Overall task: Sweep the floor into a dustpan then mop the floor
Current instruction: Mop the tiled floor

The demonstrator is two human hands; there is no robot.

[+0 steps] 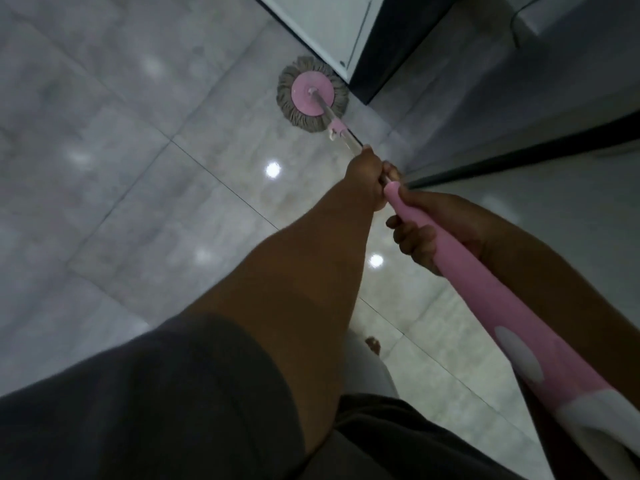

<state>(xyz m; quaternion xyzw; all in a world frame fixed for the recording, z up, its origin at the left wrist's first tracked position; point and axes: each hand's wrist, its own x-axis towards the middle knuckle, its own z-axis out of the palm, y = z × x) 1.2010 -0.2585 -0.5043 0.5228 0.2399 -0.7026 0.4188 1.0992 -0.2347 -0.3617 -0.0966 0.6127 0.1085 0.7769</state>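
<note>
- Head view: a round mop head [311, 94], made of a pink plastic disc ringed with grey string fringe, lies flat on the glossy grey tiled floor [138, 133]. It sits just beside the lower corner of a white cabinet with a dark base [332, 29]; the blur hides whether fringe and cabinet touch.
- A slim metal shaft [341, 135] rises from the disc at a slant toward the camera and widens into a thick pink plastic handle with white patches [491, 292].
- The left hand [363, 178] is the one further down the pole. Its fingers are curled tightly round the pole where the metal meets the pink grip.
- The right hand [424, 233] holds the pink handle just above the left, with its fingers wrapped over from the right side.
- A dark grey sleeve [138, 393] covers the left upper arm.
- Bare toes [373, 344] show on the tiles below the arms.
- A dark strip [519, 157] crosses the floor on the right, and bright lamp reflections dot the tiles.
</note>
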